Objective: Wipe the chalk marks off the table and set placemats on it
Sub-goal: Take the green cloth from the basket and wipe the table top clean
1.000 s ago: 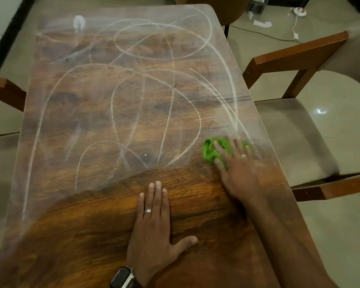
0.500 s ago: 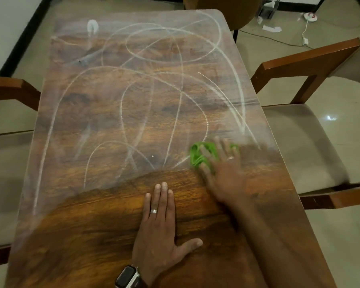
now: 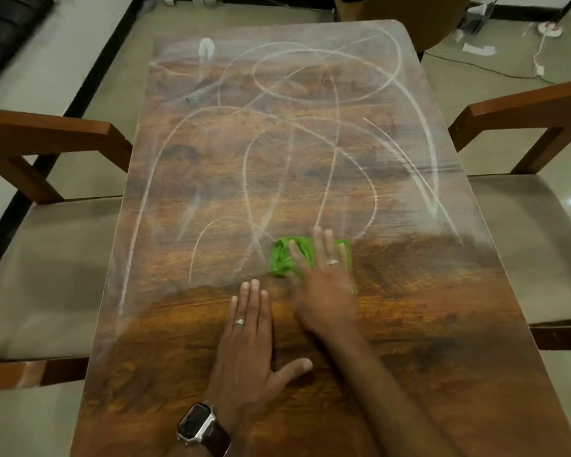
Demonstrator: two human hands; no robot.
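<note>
A wooden table (image 3: 442, 324) fills the view. White chalk marks (image 3: 310, 133) loop over its far two thirds; the near part shows bare wood grain. My right hand (image 3: 323, 282) presses a crumpled green cloth (image 3: 282, 257) flat on the table at the border of the chalked area, fingers straight. My left hand (image 3: 249, 338) rests flat on the bare wood just to the left of it, fingers together, a ring on one finger and a watch on the wrist. No placemats are in view.
A wooden chair with a beige seat (image 3: 56, 258) stands at the table's left side and another chair (image 3: 538, 232) at its right. A third chair back (image 3: 406, 18) is at the far end. Cables and a power strip (image 3: 549, 29) lie on the floor far right.
My right hand has slid the green cloth leftward along the chalk border, widening the bare strip at the right. My left hand has stayed in place.
</note>
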